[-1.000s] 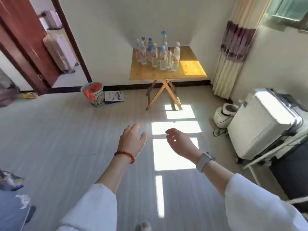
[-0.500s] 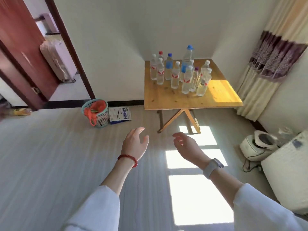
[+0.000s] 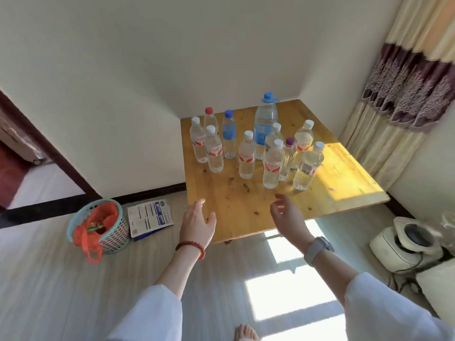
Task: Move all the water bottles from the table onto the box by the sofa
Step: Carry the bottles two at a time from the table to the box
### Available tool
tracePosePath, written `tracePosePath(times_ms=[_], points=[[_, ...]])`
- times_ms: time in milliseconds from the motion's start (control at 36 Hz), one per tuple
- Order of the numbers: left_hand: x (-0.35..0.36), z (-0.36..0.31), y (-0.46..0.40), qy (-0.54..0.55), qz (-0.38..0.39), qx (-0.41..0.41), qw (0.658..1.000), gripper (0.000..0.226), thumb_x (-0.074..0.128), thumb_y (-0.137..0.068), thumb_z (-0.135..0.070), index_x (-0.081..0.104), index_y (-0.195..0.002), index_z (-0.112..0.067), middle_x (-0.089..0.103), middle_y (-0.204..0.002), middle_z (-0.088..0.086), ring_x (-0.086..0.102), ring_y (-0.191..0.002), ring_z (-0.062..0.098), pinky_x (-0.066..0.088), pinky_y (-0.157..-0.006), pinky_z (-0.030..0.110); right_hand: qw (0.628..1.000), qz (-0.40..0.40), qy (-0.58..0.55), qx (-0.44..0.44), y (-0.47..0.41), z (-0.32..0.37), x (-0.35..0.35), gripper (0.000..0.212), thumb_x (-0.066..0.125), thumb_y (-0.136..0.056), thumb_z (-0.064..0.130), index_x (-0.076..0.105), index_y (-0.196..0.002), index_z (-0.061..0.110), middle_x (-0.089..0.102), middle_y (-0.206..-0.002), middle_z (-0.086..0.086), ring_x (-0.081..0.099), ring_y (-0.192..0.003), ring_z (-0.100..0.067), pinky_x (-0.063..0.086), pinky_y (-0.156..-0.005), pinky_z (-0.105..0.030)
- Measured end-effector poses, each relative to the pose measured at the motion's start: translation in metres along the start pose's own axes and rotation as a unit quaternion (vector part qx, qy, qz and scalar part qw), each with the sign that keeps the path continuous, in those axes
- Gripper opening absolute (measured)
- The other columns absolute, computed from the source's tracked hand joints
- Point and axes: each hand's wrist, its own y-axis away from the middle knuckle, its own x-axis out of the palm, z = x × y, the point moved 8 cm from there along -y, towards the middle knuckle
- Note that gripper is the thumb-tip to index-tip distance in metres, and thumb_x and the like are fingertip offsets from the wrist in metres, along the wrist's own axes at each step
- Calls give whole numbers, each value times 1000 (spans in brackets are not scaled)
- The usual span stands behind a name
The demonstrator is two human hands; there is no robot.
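Observation:
Several clear water bottles stand upright in a cluster on the wooden table [image 3: 236,207] in the room's corner. The tallest, a big bottle with a blue cap [image 3: 264,124], is at the back. A white-capped bottle [image 3: 272,166] and another white-capped one [image 3: 307,167] stand nearest me. My left hand [image 3: 197,225] reaches over the table's front edge, fingers apart, holding nothing. My right hand [image 3: 288,215] hovers just below the nearest bottles, fingers curled loosely apart and empty. The box and sofa are out of view.
A teal waste basket [image 3: 98,227] with an orange bag stands on the floor left of the table, a printed packet [image 3: 150,216] beside it. A white appliance [image 3: 403,239] with cables sits at the right. Curtains [image 3: 406,99] hang right of the table. A doorway opens at the left.
I have come closer to the table; it and the bottles now fill the middle of the view. Both hands have reached forward over the table's front edge, still empty.

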Motion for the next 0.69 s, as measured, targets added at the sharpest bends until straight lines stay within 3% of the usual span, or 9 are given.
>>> tracePosePath(times_ms=[83,222,333,500,694], points=[[12,-1,-51,-9,9,-6,1000,49,51,-90,-29,35,-134,-15,43,-136,10,44,-123,24,45,-91,34,999,-22,3,34,-51,-2,3,47,49,-91,22,36,-133,4,52,-127,-17,53,-113,-29,44,-96,-43],[36,4,-121,-16,35,-19,999,54,53,-89,-27,30,-136,-14,36,-141,12,41,-125,26,47,-89,36,995,-82,3,63,-126,-6,8,60,53,-90,24,24,-139,3,41,-137,-20,38,-127,-34,35,-102,-40],[54,3,-169,-16,47,-8,999,58,54,-88,-25,26,-138,-15,31,-145,12,34,-130,27,44,-95,40,985,-128,-28,110,-171,-20,17,70,55,-89,25,16,-142,0,32,-142,-23,26,-132,-36,25,-107,-42],[74,12,-232,15,63,-15,998,74,58,-85,-20,12,-143,-17,22,-149,15,31,-133,32,42,-101,48,952,-228,-80,185,-212,-37,35,85,64,-82,32,13,-142,1,33,-140,-23,28,-130,-37,28,-107,-44],[76,7,-303,47,4,25,999,85,68,-79,-20,13,-143,-6,20,-148,20,25,-133,34,26,-107,41,921,-318,-72,214,-233,-48,44,85,67,-79,34,17,-141,4,31,-143,-17,27,-133,-32,23,-111,-40]])
